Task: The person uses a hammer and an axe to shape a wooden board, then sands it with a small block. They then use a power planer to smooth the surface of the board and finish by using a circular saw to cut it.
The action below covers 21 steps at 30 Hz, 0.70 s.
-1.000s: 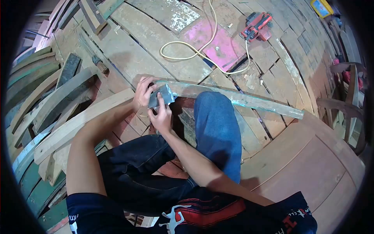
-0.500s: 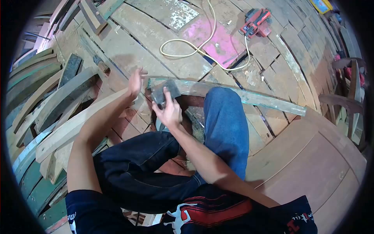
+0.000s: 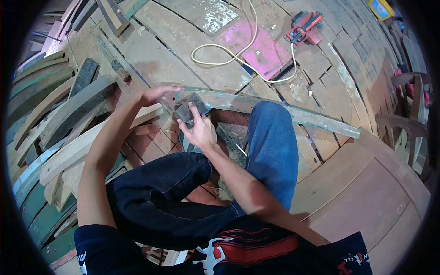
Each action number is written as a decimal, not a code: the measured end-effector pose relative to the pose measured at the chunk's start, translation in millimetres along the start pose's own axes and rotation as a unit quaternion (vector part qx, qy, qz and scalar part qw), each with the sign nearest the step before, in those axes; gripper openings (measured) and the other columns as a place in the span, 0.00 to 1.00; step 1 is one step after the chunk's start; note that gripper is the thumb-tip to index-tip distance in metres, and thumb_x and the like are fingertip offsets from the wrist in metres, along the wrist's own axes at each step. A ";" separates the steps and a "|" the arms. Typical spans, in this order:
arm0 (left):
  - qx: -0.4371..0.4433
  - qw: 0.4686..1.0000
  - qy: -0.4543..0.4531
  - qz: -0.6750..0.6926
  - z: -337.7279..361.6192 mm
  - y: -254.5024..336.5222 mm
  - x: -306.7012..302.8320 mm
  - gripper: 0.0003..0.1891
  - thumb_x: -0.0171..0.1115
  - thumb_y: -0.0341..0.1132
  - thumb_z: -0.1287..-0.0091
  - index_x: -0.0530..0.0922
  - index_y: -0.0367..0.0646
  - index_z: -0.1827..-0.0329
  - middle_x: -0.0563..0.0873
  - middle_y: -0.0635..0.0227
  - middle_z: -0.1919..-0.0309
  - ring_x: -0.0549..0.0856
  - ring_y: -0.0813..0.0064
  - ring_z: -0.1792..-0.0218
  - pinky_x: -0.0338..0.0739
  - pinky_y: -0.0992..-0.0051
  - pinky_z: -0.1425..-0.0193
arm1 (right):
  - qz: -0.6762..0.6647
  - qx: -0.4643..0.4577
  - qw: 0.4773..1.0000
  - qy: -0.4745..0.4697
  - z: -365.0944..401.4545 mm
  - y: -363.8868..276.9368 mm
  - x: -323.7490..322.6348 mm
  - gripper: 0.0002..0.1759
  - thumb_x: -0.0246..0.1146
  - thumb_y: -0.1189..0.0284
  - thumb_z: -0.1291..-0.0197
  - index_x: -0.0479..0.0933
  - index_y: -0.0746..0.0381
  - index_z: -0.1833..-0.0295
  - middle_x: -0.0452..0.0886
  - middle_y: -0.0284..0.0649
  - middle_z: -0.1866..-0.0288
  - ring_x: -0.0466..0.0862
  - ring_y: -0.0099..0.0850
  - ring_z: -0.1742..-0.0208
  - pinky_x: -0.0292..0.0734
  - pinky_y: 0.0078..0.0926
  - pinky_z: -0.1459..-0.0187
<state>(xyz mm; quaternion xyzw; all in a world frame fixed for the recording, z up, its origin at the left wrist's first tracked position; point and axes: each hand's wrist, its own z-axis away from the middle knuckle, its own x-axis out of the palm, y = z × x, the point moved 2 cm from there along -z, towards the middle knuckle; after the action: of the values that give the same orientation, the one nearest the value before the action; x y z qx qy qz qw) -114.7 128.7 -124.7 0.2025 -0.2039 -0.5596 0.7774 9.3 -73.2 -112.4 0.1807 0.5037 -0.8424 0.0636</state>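
A dark grey rectangular block (image 3: 190, 108) is held in my right hand (image 3: 200, 131), its index finger pressed along the top face and the thumb at the near side. Underneath the block runs a long, narrow wooden plank (image 3: 275, 109) with worn turquoise paint, lying crosswise in front of my knees. The block overlaps the plank close to its left end. My left hand (image 3: 158, 94) is at that same end, fingers stretched out flat and reaching to the plank's far edge. Nothing shows in the left hand.
Curved wooden pieces (image 3: 78, 107) are piled on the left. A red power tool (image 3: 305, 28) with a pale cord (image 3: 220, 45) lies on the plank floor ahead. A large wooden panel (image 3: 353, 183) is at the right, and a yellow-and-blue container (image 3: 380, 8) stands far right.
My left hand has come down from a raised position to the plank's end, its fingers now flatter. The block in my right hand has turned slightly, and the view has shifted a little.
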 end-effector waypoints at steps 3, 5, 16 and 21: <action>-0.031 0.999 0.004 0.025 -6.9 -5.2 -4.0 0.39 0.49 0.64 0.26 0.61 0.53 0.18 0.71 0.62 0.27 0.73 0.59 0.34 0.69 0.60 0.33 | -0.029 0.004 1.000 -0.009 -2.9 2.3 0.0 0.42 0.63 0.48 0.38 0.63 0.54 0.22 0.82 0.69 0.54 0.85 0.65 0.53 0.83 0.56 0.53; -0.036 0.998 0.028 0.038 -5.3 -6.3 -6.0 0.39 0.47 0.65 0.26 0.62 0.52 0.18 0.74 0.63 0.28 0.76 0.62 0.38 0.71 0.61 0.36 | -0.031 -0.004 0.999 0.000 -3.6 0.9 1.0 0.42 0.63 0.48 0.38 0.64 0.54 0.22 0.83 0.68 0.57 0.86 0.64 0.55 0.83 0.56 0.55; -0.033 0.997 0.060 -0.037 3.7 -29.2 -6.2 0.35 0.64 0.55 0.28 0.68 0.53 0.21 0.83 0.67 0.42 0.82 0.72 0.53 0.76 0.68 0.45 | -0.020 -0.054 0.998 0.002 2.5 -5.8 14.4 0.42 0.64 0.48 0.37 0.65 0.56 0.22 0.83 0.65 0.63 0.87 0.61 0.63 0.83 0.57 0.62; -0.031 0.996 0.065 -0.052 -7.0 -33.0 -9.6 0.35 0.66 0.51 0.29 0.67 0.49 0.21 0.85 0.67 0.49 0.83 0.74 0.55 0.79 0.71 0.52 | -0.006 -0.080 0.996 0.025 1.2 -11.4 2.8 0.38 0.66 0.54 0.37 0.66 0.61 0.26 0.84 0.61 0.66 0.88 0.54 0.67 0.84 0.50 0.62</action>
<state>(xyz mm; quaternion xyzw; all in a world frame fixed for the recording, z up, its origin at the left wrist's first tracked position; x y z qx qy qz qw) -139.7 128.8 -149.3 0.2244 -0.1251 -0.5911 0.7646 3.2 -68.5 -103.5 0.1931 0.5717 -0.7951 0.0601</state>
